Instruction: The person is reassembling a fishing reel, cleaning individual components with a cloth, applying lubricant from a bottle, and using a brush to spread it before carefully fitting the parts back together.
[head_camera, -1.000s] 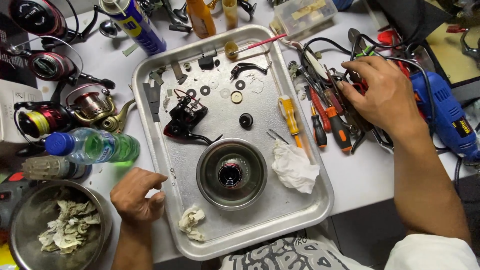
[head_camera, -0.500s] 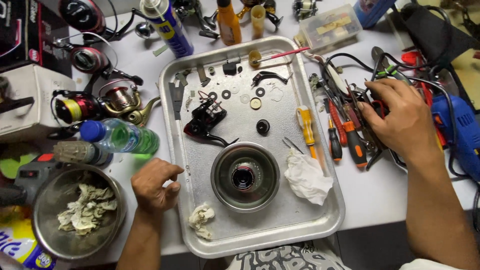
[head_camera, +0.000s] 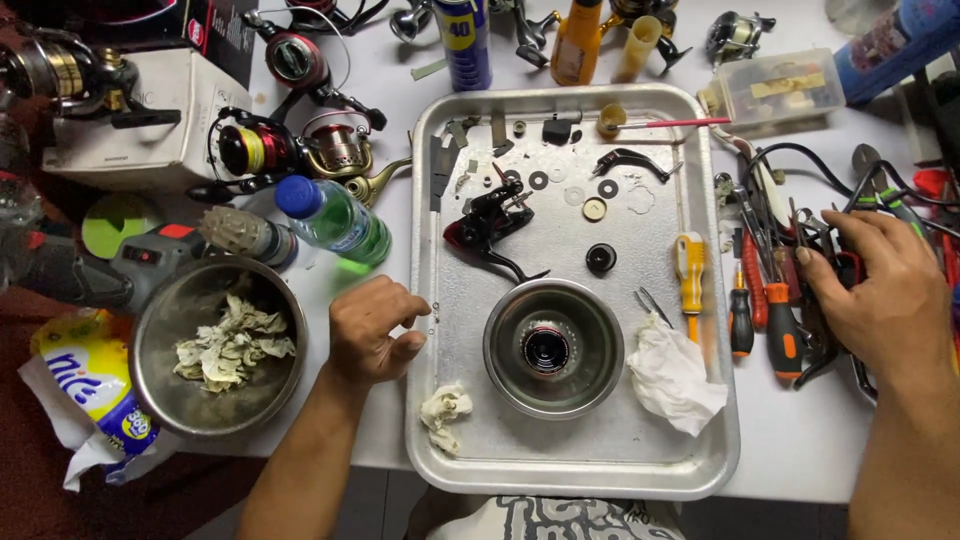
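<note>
Head view. The right hand (head_camera: 885, 290) lies palm-down on a cluster of hand tools (head_camera: 790, 270) at the right of the table, just beside the metal tray (head_camera: 440, 470). Its fingers are spread loosely over pliers and cable. Whether any tool is pinched underneath cannot be told.

An orange-handled screwdriver (head_camera: 782, 335) lies just beside the fingertips, with a black-and-orange screwdriver (head_camera: 741, 320) to its left. A yellow-handled screwdriver (head_camera: 689, 270) lies inside the tray at its right edge.

Handling, by judgement: these tools are rigid and of moderate weight, with metal shafts likely slick if oiled. Take hold at the moulded handle, not the shaft. They lie overlapped, so lifting one may drag its neighbours.

The left hand (head_camera: 372, 330) rests at the tray's left rim, fingers curled inward, holding nothing visible.

Inside the tray: a steel bowl (head_camera: 500, 345) containing a round reel part, a black reel body (head_camera: 490, 222), loose washers (head_camera: 575, 190) and crumpled white tissue (head_camera: 675, 375). Left of the tray stand a green bottle (head_camera: 335, 218) and a steel bowl of used rags (head_camera: 220, 345).
</note>
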